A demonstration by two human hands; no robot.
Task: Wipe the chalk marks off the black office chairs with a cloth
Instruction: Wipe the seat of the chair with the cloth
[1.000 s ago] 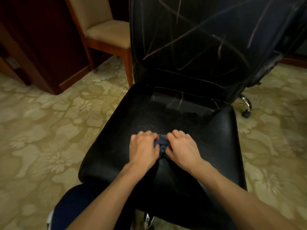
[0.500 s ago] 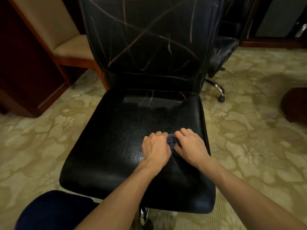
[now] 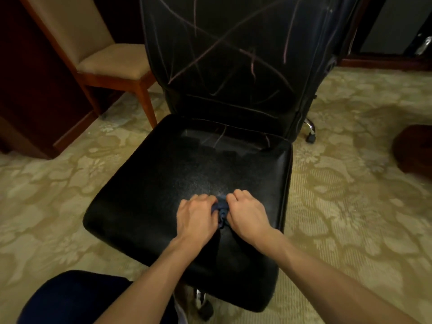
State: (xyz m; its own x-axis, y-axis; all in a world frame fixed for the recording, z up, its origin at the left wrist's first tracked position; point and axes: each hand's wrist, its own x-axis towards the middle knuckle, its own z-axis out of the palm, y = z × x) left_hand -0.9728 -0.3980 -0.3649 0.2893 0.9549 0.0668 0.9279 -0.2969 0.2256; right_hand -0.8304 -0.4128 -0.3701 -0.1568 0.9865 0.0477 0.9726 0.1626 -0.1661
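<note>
Left hand [image 3: 197, 217] and right hand [image 3: 247, 215], both grips clenched on the soft, light blue cloth [image 3: 221, 210], bunched at lower centre on the seat [image 3: 187, 183]; likely best held wadded.

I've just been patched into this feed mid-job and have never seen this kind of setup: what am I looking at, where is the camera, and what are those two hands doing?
There is no machine here. A person wears a wide-angle camera on the head, so you look forward and down along their own bare arms. The left hand and right hand both have their fingers curled in a grip on a small bunched dark blue cloth, held against the glossy black leather seat of an office chair. The seat's rear edge shows a few pale chalk lines. The chair's upright black backrest is crossed by many more. Behind, on the left, stands a wooden chair with a beige cushion; patterned beige carpet covers the floor.
</note>
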